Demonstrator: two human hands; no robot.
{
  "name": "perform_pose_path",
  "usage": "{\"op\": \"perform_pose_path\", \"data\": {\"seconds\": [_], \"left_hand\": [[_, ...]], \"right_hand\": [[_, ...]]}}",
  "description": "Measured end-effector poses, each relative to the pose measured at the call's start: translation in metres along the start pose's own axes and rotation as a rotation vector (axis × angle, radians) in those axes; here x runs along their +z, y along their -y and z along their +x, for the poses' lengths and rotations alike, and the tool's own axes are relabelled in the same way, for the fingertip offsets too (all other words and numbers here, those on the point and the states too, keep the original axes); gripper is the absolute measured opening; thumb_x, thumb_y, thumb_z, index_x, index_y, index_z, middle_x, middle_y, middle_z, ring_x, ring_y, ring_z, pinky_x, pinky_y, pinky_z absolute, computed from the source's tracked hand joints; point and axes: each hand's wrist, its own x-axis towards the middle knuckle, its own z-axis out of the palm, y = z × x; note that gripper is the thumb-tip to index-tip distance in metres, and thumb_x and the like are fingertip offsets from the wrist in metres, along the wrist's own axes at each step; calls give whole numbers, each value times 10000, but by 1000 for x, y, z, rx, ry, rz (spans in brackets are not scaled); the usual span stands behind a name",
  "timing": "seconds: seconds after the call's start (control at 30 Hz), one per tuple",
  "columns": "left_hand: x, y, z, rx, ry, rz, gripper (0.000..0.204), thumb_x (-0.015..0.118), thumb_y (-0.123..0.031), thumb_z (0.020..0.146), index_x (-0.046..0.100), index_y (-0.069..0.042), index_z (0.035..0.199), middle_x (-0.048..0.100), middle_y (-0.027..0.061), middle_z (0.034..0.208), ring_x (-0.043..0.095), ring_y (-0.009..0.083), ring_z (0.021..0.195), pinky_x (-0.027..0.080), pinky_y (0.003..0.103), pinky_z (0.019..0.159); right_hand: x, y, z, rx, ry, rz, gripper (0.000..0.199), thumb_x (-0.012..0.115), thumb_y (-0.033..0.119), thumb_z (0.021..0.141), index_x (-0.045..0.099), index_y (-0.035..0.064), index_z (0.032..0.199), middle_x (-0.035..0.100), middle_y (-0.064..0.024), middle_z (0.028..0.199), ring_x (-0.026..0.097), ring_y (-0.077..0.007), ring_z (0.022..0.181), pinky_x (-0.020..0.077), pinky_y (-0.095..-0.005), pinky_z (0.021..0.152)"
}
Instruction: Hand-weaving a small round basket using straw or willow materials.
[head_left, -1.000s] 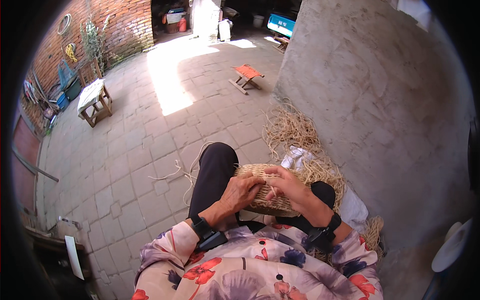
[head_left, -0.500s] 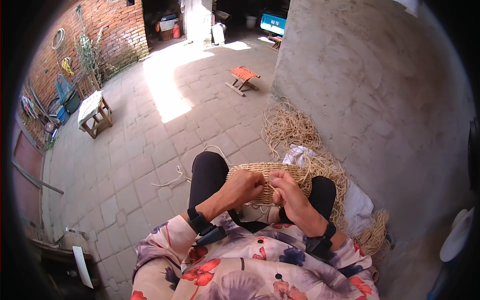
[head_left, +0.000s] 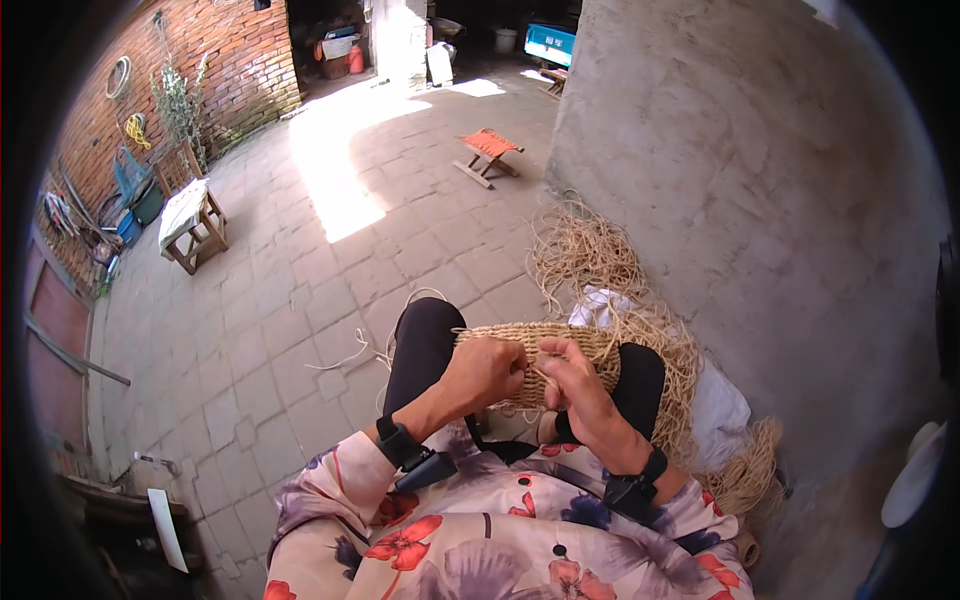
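The left hand (head_left: 487, 368) closes on the near edge of a woven straw mat (head_left: 545, 345) lying across the person's lap (knees in black), and the right hand (head_left: 568, 380) pinches a strand beside it; loose straw (head_left: 590, 255) lies along the wall.

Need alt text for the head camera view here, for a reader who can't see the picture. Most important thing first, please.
Seen from above, a seated person's left hand and right hand grip a half-woven straw mat lying across the knees. Loose straw is heaped to the right against a grey concrete wall. Beyond, a sunlit paved courtyard holds a small red folding stool and a wooden stool.
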Motion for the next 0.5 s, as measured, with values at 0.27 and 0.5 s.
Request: {"op": "perform_pose_path", "data": {"seconds": [0.27, 0.5], "left_hand": [[-23, 5, -3, 6, 14, -84, 167, 660, -180, 707, 671, -31, 781, 651, 158, 690, 657, 322, 655, 512, 414, 627], [-80, 1, -17, -132, 17, -400, 152, 661, -100, 723, 626, 35, 785, 635, 144, 666, 617, 187, 594, 490, 313, 583]], "right_hand": [[8, 37, 2, -972, -137, -1045, 121, 636, 87, 891, 641, 5, 979, 657, -150, 905, 650, -256, 703, 513, -345, 644], [25, 19, 9, -435, 210, -740, 156, 655, 40, 874, 658, 10, 1028, 660, -111, 819, 629, -170, 679, 498, -304, 634]]}}
